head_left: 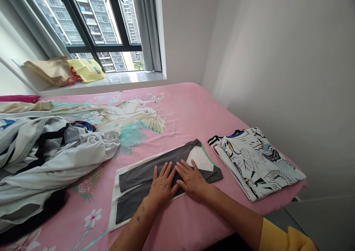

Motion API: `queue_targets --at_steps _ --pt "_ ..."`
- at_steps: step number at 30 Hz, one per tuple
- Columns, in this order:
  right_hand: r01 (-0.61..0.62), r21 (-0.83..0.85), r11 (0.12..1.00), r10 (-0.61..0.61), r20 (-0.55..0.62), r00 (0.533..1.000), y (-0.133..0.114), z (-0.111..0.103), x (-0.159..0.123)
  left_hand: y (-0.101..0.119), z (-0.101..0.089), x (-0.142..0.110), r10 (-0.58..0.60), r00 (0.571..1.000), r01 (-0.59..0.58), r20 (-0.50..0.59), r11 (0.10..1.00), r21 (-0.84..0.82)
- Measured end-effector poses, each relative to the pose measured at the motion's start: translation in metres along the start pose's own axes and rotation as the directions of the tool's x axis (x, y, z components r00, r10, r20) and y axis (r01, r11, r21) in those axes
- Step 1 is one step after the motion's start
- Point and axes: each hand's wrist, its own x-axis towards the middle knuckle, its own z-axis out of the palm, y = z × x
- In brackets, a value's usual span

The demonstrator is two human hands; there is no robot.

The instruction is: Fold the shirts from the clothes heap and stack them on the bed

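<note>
A grey and white garment (135, 169) with a green-edged neckline lies folded lengthwise on the pink bed, probably a shirt. My left hand (163, 182) rests flat on its middle with the fingers spread. Right beside it, my right hand (191, 178) lies flat near the neck end, fingers also apart. The two hands nearly touch at the thumbs and fingertips. Neither hand grips the cloth. To the right is a stack of folded shirts (257, 162), the top one white with a black cartoon print.
A loose heap of clothes (83, 151) covers the bed's left side. The pink bedsheet (183, 106) bears a printed bird and flowers. On the windowsill sit a brown paper bag (51, 71) and a yellow bag (87, 70). A wall (277, 77) runs along the right.
</note>
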Motion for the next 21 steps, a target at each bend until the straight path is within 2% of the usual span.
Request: queue_targets --at_steps 3,6,8,10,12,14,15,17,19,21 --pt "-0.020 0.016 1.000 0.020 -0.009 1.000 0.008 0.001 -0.011 -0.012 0.001 -0.015 -0.076 0.996 0.076 0.047 0.997 0.013" --pt "-0.095 0.077 0.992 0.107 -0.160 0.981 0.020 -0.007 -0.015 -0.028 -0.007 -0.026 -0.225 0.972 0.225 0.063 0.974 0.020" --pt "-0.126 0.095 0.987 0.145 -0.233 0.962 0.026 -0.012 -0.006 -0.034 -0.014 -0.025 -0.302 0.953 0.302 0.016 0.953 0.014" --pt "-0.091 0.093 0.991 0.111 -0.238 0.965 0.030 -0.014 0.008 -0.034 -0.018 -0.019 -0.319 0.947 0.319 -0.045 0.948 0.002" --pt "-0.058 0.114 0.992 0.080 -0.192 0.978 0.034 -0.012 0.024 -0.028 -0.018 -0.011 -0.297 0.951 0.297 -0.086 0.955 -0.011" --pt "-0.161 0.174 0.971 0.189 -0.158 0.969 0.044 -0.014 0.036 -0.019 -0.014 -0.003 -0.247 0.962 0.245 -0.115 0.969 -0.030" --pt "-0.253 0.205 0.945 0.287 -0.156 0.945 0.052 -0.016 0.040 -0.013 -0.012 0.000 -0.213 0.968 0.209 -0.134 0.977 -0.044" --pt "-0.434 0.253 0.865 0.480 -0.159 0.863 0.071 -0.023 0.046 -0.001 -0.009 0.009 -0.147 0.974 0.135 -0.172 0.988 -0.081" --pt "-0.541 0.283 0.792 0.589 -0.124 0.798 0.092 -0.032 0.051 0.012 -0.005 0.021 -0.114 0.974 0.090 -0.195 0.988 -0.125" --pt "-0.630 0.333 0.702 0.673 -0.018 0.740 0.108 -0.038 0.056 0.023 0.001 0.035 -0.116 0.973 0.083 -0.197 0.982 -0.169"
